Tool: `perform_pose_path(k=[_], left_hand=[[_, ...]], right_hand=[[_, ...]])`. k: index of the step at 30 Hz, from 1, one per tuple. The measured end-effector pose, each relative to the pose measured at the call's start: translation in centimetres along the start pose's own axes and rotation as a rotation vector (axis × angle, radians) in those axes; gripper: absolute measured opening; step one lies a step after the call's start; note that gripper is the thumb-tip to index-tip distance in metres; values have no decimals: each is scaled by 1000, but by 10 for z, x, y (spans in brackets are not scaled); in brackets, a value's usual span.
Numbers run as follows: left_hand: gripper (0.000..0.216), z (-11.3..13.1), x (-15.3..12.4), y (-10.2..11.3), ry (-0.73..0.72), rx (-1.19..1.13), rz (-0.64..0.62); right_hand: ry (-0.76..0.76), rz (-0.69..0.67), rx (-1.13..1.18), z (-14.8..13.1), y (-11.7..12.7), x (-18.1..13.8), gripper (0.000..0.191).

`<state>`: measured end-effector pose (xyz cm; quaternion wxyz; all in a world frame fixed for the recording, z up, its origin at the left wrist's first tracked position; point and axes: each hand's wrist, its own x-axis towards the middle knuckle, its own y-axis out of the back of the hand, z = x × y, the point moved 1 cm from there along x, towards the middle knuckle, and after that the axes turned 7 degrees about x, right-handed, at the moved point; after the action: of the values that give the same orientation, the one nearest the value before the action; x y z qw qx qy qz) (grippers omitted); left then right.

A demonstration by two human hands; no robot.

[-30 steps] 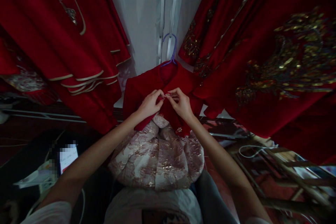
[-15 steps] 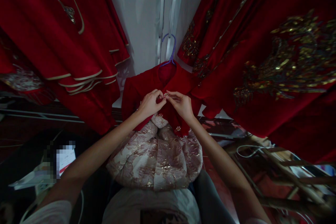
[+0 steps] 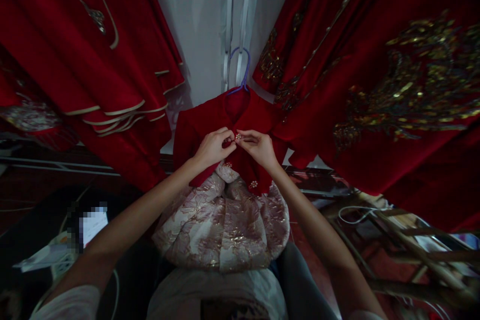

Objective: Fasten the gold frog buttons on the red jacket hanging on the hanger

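A short red jacket (image 3: 258, 110) hangs on a purple hanger (image 3: 244, 72) in front of me. At the middle of its front, a beaded, flower-shaped button (image 3: 238, 136) shows between my hands. My right hand (image 3: 258, 147) pinches this button with thumb and fingertips. My left hand (image 3: 216, 146) is closed in a pinch on the jacket's front edge, close to the button; the exact bit of cloth is hidden by the fingers. Two more flower-shaped buttons show lower down, one of them the lower right button (image 3: 254, 184). Below the jacket, a pale brocade skirt (image 3: 225, 230) with gold threads spreads over my lap.
Red garments with cream piping (image 3: 123, 70) hang at left. At right hangs a red garment with gold sequin embroidery (image 3: 412, 90). A wooden rack (image 3: 420, 255) with a white cable stands at lower right. A power strip with papers (image 3: 56, 260) lies at lower left.
My hands stay at the same button with only slight finger movement. The whole view has shifted very slightly.
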<state>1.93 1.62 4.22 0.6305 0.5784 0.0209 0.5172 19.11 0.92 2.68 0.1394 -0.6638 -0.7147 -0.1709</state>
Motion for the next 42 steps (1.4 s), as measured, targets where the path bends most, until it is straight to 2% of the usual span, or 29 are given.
perform_pose_path(k=[6, 11, 15, 17, 19, 21, 24, 27, 29, 31, 33, 35, 39, 42], left_hand=[[4, -4, -2, -1, -48, -8, -15], [5, 1, -6, -12, 26, -70, 56], [14, 0, -13, -22, 99, -244, 90], [17, -6, -17, -26, 157, -337, 91], [17, -14, -22, -30, 244, -423, 99], [15, -22, -28, -33, 326, -499, 55], [33, -29, -35, -38, 460, -664, -120], [53, -27, -41, -42, 558, -877, -260], [60, -22, -44, -43, 571, -967, -313], [56, -19, -47, -42, 580, -962, -289], [42, -17, -49, -40, 558, -888, -211], [32, -16, -51, -38, 518, -818, -147], [24, -12, -57, -35, 565, -769, -69], [21, -4, -61, -34, 557, -787, -67]], right_hand=[[4, -29, 2, 4, 0, -1, 30], [87, -3, -84, 7, -9, -7, 33], [125, 30, -165, 19, -18, -22, 54], [85, 2, -247, 26, -17, -29, 66], [10, -37, -269, 31, -13, -34, 67], [-67, -51, -172, 31, -5, -37, 54], [-185, -60, 83, 23, 7, -39, 33], [-260, -126, 215, 10, 14, -42, 35], [-234, -156, 190, 3, 15, -46, 38], [-164, -108, 72, -1, 15, -50, 32], [-102, -12, -70, -4, 13, -54, 23], [-91, 26, -139, -7, 8, -59, 18], [-115, -102, -151, -9, -12, -68, 23], [-102, -115, -172, -7, -27, -73, 32]])
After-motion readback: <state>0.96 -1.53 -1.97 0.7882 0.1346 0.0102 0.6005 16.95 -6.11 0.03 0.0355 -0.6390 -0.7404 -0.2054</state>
